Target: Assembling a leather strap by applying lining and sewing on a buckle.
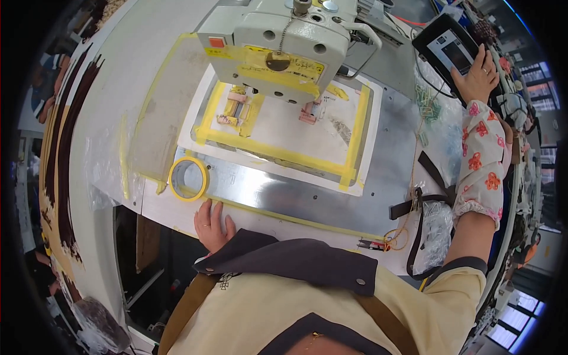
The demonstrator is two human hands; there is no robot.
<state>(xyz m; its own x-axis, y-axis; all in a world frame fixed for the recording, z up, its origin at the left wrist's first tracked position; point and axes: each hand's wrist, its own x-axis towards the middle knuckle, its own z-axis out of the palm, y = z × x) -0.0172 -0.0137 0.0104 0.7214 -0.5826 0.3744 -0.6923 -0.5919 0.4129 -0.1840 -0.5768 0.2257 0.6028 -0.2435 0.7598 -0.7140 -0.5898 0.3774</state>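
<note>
We find the left hand (214, 229) at eight o'clock, fingers slightly parted, beside a yellow, ring-shaped tape roll (205, 176); at two, the right hand (478, 78) lies spread against a boxy black control panel (445, 48).

A sewing workshop: a big pale industrial sewing machine (284, 50) overhangs a metal plate (284, 189), with a screened control box (445, 50) at right. Long dark strips (61, 177) lie at far left; another person (46, 86) and tall windows (516, 319) show beyond.
</note>
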